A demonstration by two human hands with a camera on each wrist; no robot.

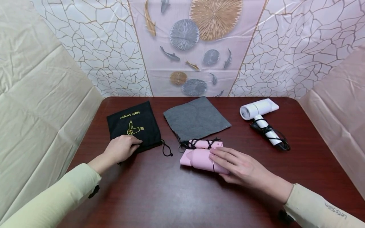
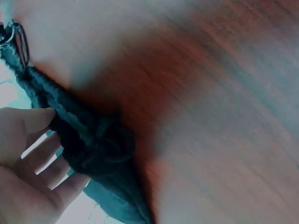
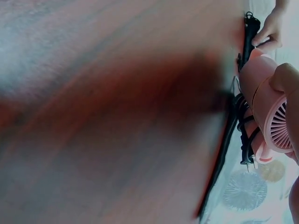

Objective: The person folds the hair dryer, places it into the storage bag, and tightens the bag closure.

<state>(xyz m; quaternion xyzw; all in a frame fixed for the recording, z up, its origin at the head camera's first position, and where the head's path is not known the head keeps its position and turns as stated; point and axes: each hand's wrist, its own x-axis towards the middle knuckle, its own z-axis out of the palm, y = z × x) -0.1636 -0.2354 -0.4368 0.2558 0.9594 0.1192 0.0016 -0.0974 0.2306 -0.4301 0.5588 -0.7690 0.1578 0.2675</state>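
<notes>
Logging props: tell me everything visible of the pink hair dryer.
The pink hair dryer is matte and plastic-looking: a rounded body with a thin shiny band, a flattened nozzle pointing left, and a slatted rear grille. Its handle lies folded alongside the body's far side, wrapped in black cord. It is held crosswise, nearer than the grey sheet, the right grip curled around its rear end. Whether it rests on the table is unclear.

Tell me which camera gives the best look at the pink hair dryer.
The head view. It shows the pink hair dryer, nozzle and cord-wrapped handle included, though the right hand covers its rear. The right wrist view shows its barrel and round vent, partly covered; the left wrist view shows none of it.
</notes>
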